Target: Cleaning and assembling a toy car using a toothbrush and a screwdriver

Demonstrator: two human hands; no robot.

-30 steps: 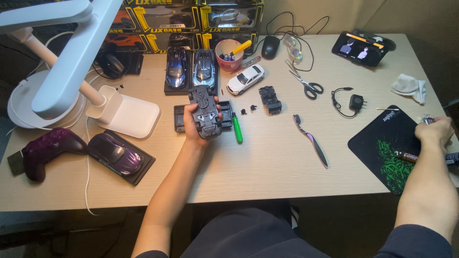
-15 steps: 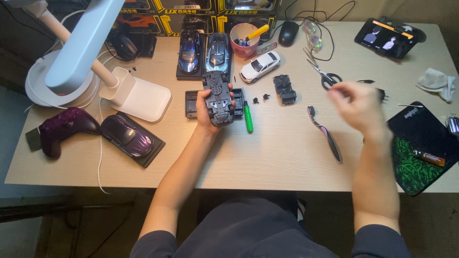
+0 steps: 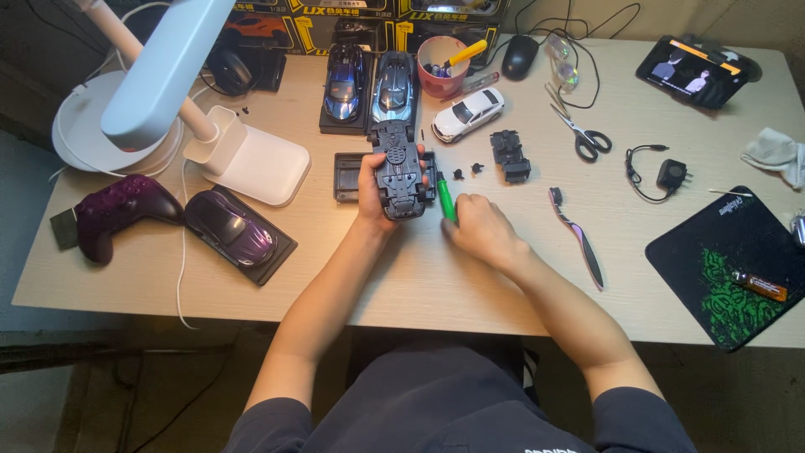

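My left hand (image 3: 373,195) grips a dark model car chassis (image 3: 397,168), held upside down above a black display base (image 3: 348,176) on the table. My right hand (image 3: 478,231) rests on the tabletop just right of it, fingers closing on a green-handled screwdriver (image 3: 444,195) that lies beside the chassis. Two tiny black parts (image 3: 468,171) and a small black car piece (image 3: 510,156) lie a little beyond my right hand.
A white desk lamp (image 3: 193,109) stands at left, with a purple gamepad (image 3: 117,210) and purple model car (image 3: 231,226). Two blue model cars (image 3: 369,84), a white car (image 3: 468,113), pink cup (image 3: 443,67), scissors (image 3: 579,134), toothbrush (image 3: 579,239), phone (image 3: 692,71) and black mouse pad (image 3: 729,268) lie about.
My right hand has swept from the mouse pad at far right across the table to the green screwdriver beside the chassis. My left hand has kept hold of the chassis.
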